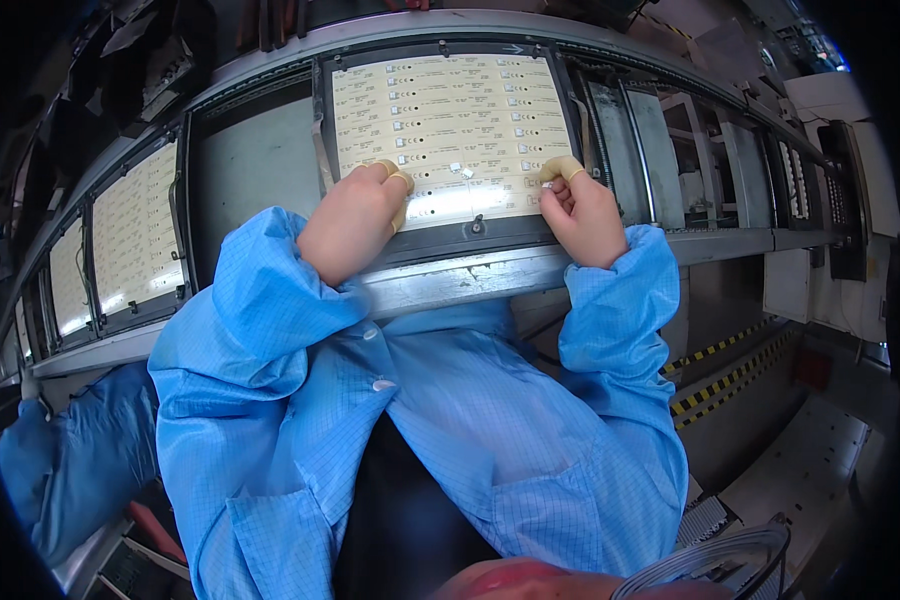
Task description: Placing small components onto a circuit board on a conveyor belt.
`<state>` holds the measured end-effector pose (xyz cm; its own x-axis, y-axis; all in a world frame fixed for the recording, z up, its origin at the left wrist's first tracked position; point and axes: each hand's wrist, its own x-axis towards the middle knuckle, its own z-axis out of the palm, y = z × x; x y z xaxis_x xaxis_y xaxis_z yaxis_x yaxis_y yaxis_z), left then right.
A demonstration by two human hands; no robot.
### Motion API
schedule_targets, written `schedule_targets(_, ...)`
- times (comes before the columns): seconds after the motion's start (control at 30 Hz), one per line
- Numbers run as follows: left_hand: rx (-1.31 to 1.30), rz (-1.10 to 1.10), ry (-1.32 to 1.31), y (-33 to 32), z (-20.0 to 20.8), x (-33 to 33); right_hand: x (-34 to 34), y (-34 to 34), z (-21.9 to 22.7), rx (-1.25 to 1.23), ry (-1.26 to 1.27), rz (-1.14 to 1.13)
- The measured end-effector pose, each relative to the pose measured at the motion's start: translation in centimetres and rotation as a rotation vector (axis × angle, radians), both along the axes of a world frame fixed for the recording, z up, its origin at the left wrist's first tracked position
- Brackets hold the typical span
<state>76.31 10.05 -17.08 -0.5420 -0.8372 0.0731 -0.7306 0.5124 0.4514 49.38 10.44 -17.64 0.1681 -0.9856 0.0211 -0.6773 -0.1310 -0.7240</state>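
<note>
A cream panel of circuit boards (455, 120), marked with printed rows and small white connectors, lies in a black carrier frame (450, 236) in front of me. My left hand (358, 212), in yellow finger cots, is closed with its fingertips down at the panel's lower left; what they hold, if anything, is hidden. At the lower right, my right hand (582, 212) pinches a small white connector (547, 186) against or just above the panel. Between the hands, loose white connectors (460, 170) lie on the boards.
The carrier rests on a conveyor with a metal front rail (460, 278). Further left along it sit more cream panels (135, 230). A co-worker's blue sleeve (80, 450) shows at the lower left. Yellow-and-black striped tape (735, 375) marks the floor on the right.
</note>
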Motion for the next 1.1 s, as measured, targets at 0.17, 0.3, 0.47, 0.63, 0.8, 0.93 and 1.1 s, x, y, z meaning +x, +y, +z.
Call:
schedule_targets(0.17,-0.029,-0.019,-0.055,0.1,0.4,-0.4,-0.4,-0.3,-0.3,0.031,-0.045,-0.048)
schedule_targets(0.3,-0.06,-0.119,0.007,-0.6,0.1,0.3,-0.9,-0.4,-0.8,-0.154,0.014,0.035)
schedule_targets(0.47,-0.055,-0.125,-0.049,-1.8,1.4,-0.6,-0.2,-0.6,-0.7,-0.142,0.027,0.07)
schedule_targets(0.63,-0.092,-0.066,0.112,-3.2,-0.4,-2.9,0.0,-0.7,-0.7,-0.199,0.164,0.046)
schedule_targets(0.8,-0.047,-0.091,0.042,-4.0,-0.9,-3.9,0.0,-0.6,-0.8,-0.304,0.217,0.121)
schedule_targets(0.93,0.006,-0.088,0.048,-3.9,-0.4,-3.6,0.3,-0.6,-0.5,-0.278,0.256,0.122)
schedule_targets(1.1,0.168,-0.008,0.151,-2.9,1.8,-2.0,0.6,-0.5,-0.4,-0.322,0.321,0.143)
